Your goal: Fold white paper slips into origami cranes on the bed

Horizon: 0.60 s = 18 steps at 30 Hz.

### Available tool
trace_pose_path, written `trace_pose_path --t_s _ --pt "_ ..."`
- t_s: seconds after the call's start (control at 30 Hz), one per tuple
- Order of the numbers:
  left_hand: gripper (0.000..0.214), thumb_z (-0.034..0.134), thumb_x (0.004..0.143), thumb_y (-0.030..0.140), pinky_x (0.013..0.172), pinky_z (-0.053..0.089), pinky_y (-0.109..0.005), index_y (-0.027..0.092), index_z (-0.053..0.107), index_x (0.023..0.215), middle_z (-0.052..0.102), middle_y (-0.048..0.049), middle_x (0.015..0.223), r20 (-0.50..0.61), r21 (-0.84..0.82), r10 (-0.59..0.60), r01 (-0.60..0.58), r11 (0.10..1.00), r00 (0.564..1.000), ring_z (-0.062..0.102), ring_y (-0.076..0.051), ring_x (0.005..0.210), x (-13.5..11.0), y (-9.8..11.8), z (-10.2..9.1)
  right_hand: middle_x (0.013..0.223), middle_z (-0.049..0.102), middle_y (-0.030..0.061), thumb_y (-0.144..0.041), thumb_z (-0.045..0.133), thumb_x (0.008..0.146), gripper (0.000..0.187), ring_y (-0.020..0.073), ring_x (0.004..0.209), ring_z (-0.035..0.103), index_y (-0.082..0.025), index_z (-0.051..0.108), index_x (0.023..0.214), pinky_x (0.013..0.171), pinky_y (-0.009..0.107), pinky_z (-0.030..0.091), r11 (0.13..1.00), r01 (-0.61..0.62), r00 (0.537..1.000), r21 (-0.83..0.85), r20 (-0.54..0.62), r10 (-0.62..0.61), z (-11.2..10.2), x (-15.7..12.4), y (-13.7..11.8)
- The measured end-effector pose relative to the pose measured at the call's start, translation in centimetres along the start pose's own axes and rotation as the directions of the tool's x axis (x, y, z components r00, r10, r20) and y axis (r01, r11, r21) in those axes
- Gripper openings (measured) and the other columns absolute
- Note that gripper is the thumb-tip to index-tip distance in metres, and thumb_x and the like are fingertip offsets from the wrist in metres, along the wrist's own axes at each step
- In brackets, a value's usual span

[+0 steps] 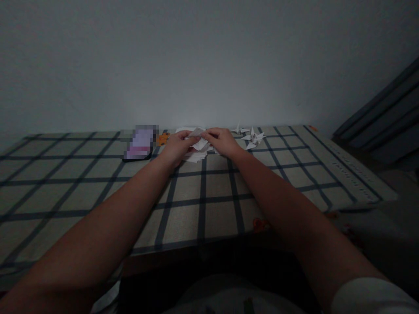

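Observation:
Between my two hands is a small folded piece of white paper (196, 132), held just above a loose stack of white paper sheets (195, 157). My left hand (179, 146) pinches its left side, with the thumb lying on top. On the other side, the fingers of my right hand (221, 140) grip the paper's right edge. Several folded white paper cranes (253, 138) lie on the table just right of my right hand. The light is dim, so the exact folds cannot be made out.
A checked cloth (183, 218) covers the table, which stands against a plain wall (196, 61). To the left of my hands lies a phone-shaped object (140, 141), blurred by pixels. A dark grey curtain-like surface (386, 113) hangs at the right.

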<state>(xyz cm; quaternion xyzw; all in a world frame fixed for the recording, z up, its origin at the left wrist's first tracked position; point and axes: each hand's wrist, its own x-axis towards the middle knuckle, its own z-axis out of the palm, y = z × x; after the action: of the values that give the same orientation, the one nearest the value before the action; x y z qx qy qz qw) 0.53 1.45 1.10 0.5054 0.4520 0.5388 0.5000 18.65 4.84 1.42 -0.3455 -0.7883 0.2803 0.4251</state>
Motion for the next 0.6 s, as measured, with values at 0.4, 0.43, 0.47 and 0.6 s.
trace_pose_path --t_s 0.4,0.43,0.47,0.6 --pt "0.030 0.086 0.067 0.033 0.056 0.048 -0.025 0.017 0.074 0.089 0.073 -0.0052 0.081 -0.014 0.025 0.003 -0.003 1.000 1.000 0.063 -0.015 0.062 0.08 -0.12 -0.37 0.080 0.069 0.0020 -0.032 0.068 0.092 0.019 0.0115 0.068 0.057 -0.015 0.073 0.087 0.064 0.024 0.048 0.954 -0.175 0.983 0.243 -0.007 0.182 0.31 0.24 0.11" --pt "0.030 0.087 0.067 0.034 0.055 0.047 -0.025 0.016 0.074 0.089 0.073 -0.0051 0.080 -0.014 0.029 0.001 0.000 1.000 1.000 0.063 -0.014 0.061 -0.02 -0.06 -0.32 0.079 0.068 0.0018 -0.032 0.068 0.092 0.019 0.0114 0.068 0.057 -0.015 0.073 0.086 0.064 0.024 0.048 0.955 -0.172 0.984 0.243 -0.006 0.179 0.30 0.24 0.11" --pt "0.031 0.087 0.067 0.035 0.054 0.046 -0.025 0.016 0.074 0.088 0.073 -0.0049 0.079 -0.015 0.027 -0.002 0.002 1.000 1.000 0.062 -0.014 0.061 -0.07 -0.01 -0.28 0.079 0.069 0.0016 -0.031 0.068 0.092 0.018 0.0112 0.068 0.057 -0.015 0.074 0.086 0.064 0.023 0.049 0.953 -0.174 0.983 0.249 -0.005 0.181 0.31 0.26 0.13" --pt "0.031 0.087 0.065 0.032 0.056 0.047 -0.024 0.016 0.075 0.088 0.073 -0.0045 0.080 -0.026 0.002 -0.010 0.010 1.000 1.000 0.064 -0.015 0.064 0.16 -0.07 -0.29 0.084 0.072 0.0023 -0.027 0.068 0.092 0.013 0.0110 0.072 0.062 -0.016 0.075 0.091 0.062 0.020 0.050 0.923 -0.221 0.974 0.314 0.025 0.225 0.34 0.38 0.21"
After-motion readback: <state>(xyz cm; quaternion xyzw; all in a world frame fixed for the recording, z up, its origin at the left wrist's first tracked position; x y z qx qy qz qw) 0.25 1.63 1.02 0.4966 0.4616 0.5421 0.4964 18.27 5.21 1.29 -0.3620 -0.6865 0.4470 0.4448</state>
